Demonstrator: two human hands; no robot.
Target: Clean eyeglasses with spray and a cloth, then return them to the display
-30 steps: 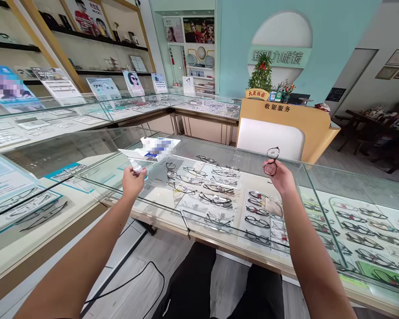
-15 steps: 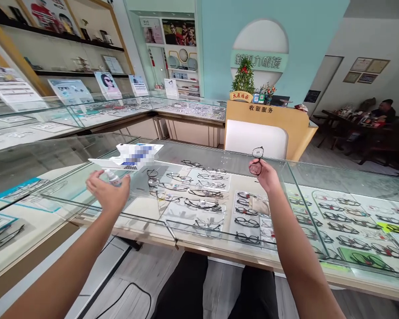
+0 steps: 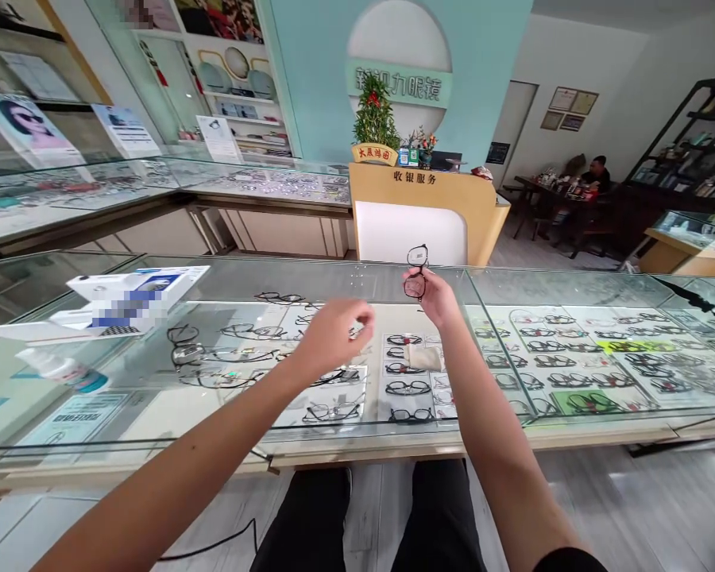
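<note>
My right hand [image 3: 434,295] holds a pair of dark-framed glasses [image 3: 417,270] up above the glass display counter [image 3: 512,286]. My left hand [image 3: 334,334] hovers over the counter's middle, fingers curled loosely with nothing in them, a short way left of the glasses. A small white spray bottle with a teal base [image 3: 63,370] lies on its side on the glass at the far left. Beside it sits a white and blue box [image 3: 128,295].
Many eyeglass frames [image 3: 334,381] lie on trays inside the counter. A wooden cashier desk [image 3: 423,206] with a small tree stands behind. Another person sits at a table [image 3: 593,173] at the back right. More glass cases run along the left wall.
My left hand let go of the spray bottle, which now lies on the glass, and swung right toward the glasses. The view turned to the right.
</note>
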